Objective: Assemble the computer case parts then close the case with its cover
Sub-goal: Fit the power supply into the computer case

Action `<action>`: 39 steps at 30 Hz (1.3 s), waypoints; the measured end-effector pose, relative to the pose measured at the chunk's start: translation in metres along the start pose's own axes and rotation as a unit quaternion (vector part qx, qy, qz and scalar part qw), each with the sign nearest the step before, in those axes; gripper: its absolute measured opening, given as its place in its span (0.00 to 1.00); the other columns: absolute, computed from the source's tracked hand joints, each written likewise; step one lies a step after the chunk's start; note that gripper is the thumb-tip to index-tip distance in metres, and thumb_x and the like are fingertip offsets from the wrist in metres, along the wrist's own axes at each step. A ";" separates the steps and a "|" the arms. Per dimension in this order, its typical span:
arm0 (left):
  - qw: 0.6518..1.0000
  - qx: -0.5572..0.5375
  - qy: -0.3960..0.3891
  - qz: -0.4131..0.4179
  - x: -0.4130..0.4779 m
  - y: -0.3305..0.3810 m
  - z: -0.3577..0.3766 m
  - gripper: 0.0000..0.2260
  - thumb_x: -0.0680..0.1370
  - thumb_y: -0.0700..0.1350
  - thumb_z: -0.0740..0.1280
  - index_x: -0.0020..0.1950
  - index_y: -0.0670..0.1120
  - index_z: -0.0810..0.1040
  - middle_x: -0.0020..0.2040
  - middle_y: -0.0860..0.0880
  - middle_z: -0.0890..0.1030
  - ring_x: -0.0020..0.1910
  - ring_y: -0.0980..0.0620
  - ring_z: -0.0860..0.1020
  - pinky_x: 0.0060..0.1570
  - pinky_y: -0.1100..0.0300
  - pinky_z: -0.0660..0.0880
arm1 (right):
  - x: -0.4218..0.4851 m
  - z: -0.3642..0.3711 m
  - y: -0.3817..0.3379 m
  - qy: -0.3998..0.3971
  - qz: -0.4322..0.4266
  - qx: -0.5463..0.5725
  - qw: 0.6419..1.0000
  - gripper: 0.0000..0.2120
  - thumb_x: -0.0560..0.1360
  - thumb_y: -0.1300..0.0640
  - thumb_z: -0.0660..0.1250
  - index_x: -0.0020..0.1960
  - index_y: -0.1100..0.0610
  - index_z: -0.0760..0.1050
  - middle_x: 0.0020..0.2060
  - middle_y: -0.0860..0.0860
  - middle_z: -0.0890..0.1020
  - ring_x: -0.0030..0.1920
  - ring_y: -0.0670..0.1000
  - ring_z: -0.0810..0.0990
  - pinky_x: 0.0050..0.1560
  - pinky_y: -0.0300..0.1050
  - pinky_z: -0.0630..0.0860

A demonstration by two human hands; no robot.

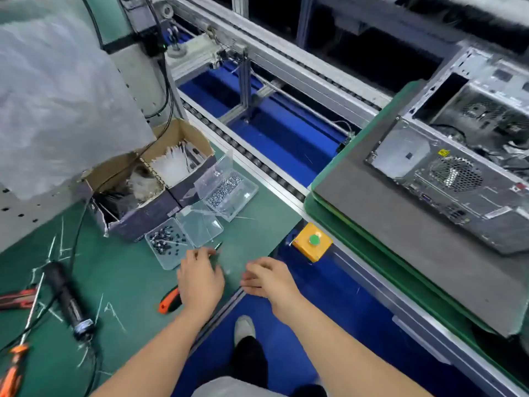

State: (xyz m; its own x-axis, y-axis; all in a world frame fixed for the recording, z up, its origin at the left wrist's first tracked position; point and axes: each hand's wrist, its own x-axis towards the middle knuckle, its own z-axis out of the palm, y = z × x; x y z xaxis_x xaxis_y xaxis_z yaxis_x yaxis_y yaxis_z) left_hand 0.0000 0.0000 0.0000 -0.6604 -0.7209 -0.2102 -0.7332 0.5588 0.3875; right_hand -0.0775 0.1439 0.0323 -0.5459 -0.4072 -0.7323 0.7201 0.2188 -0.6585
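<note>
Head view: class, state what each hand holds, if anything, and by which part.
The left hand appears to pinch a thin dark tool by its near end, tip pointing away. The right hand holds nothing visible.

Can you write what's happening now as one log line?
left hand: pinches thin dark tool | right hand: at green mat edge, holds nothing seen | grey metal computer case: cover off, untouched

No word or number can be read anywhere in view. The computer case (446, 179) carries a small yellow sticker (443, 152) above its fan grille, a red-and-white sticker (518, 187) and a pale strip label (498, 212) on its rear panel. The print on all three is too small and blurred to make out.
</note>
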 end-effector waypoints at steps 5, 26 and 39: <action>0.998 0.055 -0.018 0.037 0.020 -0.026 -0.007 0.09 0.78 0.45 0.72 0.57 0.46 0.79 0.54 0.45 0.79 0.54 0.40 0.78 0.51 0.46 0.76 | 0.022 0.031 -0.001 0.017 0.049 -0.002 0.999 0.13 0.83 0.60 0.67 0.63 0.66 0.78 0.44 0.56 0.83 0.43 0.52 0.85 0.55 0.51 0.83; 0.924 -0.373 -0.046 0.064 0.038 0.153 -0.020 0.05 0.80 0.42 0.70 0.51 0.44 0.74 0.45 0.49 0.79 0.47 0.44 0.81 0.50 0.48 0.80 | -0.005 -0.051 -0.064 0.103 -0.210 -0.150 0.961 0.09 0.85 0.54 0.65 0.61 0.53 0.80 0.50 0.45 0.84 0.49 0.39 0.81 0.54 0.37 0.76; 0.900 -0.294 -0.094 0.309 -0.058 0.345 0.047 0.17 0.74 0.42 0.77 0.56 0.58 0.76 0.58 0.49 0.73 0.53 0.52 0.78 0.56 0.56 0.74 | -0.099 -0.290 -0.087 0.383 -0.241 -0.353 0.819 0.13 0.81 0.52 0.69 0.65 0.46 0.81 0.53 0.48 0.80 0.57 0.53 0.78 0.63 0.56 0.73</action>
State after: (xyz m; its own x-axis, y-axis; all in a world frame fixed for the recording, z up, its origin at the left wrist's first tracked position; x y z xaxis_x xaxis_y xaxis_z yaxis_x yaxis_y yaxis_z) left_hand -0.2224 0.2536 0.1033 -0.9686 -0.2349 0.0812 -0.0418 0.4763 0.8783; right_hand -0.2101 0.4229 0.1117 -0.9971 0.0195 -0.0732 0.0621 0.7641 -0.6421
